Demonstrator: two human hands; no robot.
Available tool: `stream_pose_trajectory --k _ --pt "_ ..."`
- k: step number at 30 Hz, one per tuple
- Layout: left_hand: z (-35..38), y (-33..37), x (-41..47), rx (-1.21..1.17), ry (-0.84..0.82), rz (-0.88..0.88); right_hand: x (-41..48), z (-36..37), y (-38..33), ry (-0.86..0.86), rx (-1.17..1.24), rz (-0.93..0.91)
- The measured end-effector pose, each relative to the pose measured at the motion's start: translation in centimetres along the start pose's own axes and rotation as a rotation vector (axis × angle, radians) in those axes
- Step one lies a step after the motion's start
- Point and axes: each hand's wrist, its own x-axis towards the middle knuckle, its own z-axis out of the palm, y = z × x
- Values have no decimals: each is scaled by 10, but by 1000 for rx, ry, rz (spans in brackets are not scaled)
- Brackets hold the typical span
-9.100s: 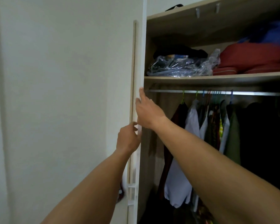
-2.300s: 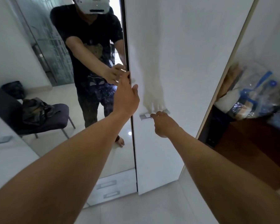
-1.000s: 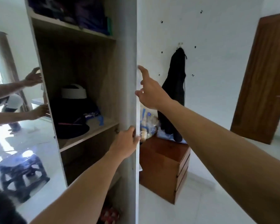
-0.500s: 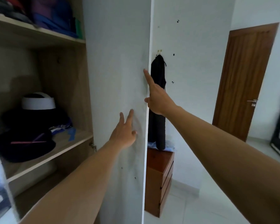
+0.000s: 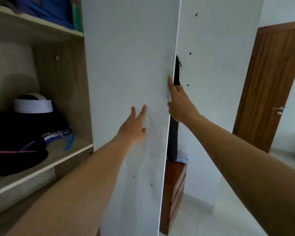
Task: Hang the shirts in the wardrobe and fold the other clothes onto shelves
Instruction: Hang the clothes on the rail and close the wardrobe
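Observation:
The white wardrobe door [image 5: 126,57] stands swung wide open in the middle of the view. My left hand [image 5: 134,126] lies flat against its inner face with straight fingers. My right hand [image 5: 178,104] rests on the door's free edge, index finger pointing up along it. To the left the wardrobe's wooden shelves [image 5: 46,160] show. A white-banded hat [image 5: 32,104] and dark caps [image 5: 15,154] lie on the middle shelf. Blue folded clothes [image 5: 48,9] sit on the upper shelf. No shirt is in either hand.
A black garment [image 5: 174,120] hangs on the white wall behind the door edge. Below it stands a brown wooden drawer chest [image 5: 174,188]. A brown room door [image 5: 269,86] is at the right, with pale floor tiles in front of it.
The door has swung further open, away from the shelves. My left hand let go of the door's edge and now lies flat on its inner face. The view has turned right.

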Motion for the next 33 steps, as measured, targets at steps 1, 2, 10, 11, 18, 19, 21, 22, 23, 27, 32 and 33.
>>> stream_pose_trajectory --k 1,2,10,11,18,19,21,22,23,27,32,33 --pt "3 -3 5 0 -8 7 4 2 4 -13 -8 15" --pt "5 -4 9 -5 -13 7 7 3 7 -23 -14 27" --pt "20 -13 40 39 -21 69 28 16 25 -31 -12 121" --pt "22 -13 41 52 -22 76 29 17 27 -34 -5 132" --pt "32 -15 53 89 11 79 36 22 30 -77 -16 159" --pt "32 -16 54 90 1 80 36 21 29 -88 -30 156" --pt "33 -16 56 90 -15 80 35 22 29 -115 -56 155" --pt "33 -16 58 91 -16 79 35 22 29 -125 -66 152" --pt "33 -15 59 96 -15 80 36 23 29 -131 -74 150" --pt "32 -14 64 101 -25 72 38 25 31 -159 -121 148" --pt "33 -12 69 110 -31 56 42 26 33 -217 -148 174" --pt "34 -12 70 115 -28 55 43 26 33 -223 -150 187"
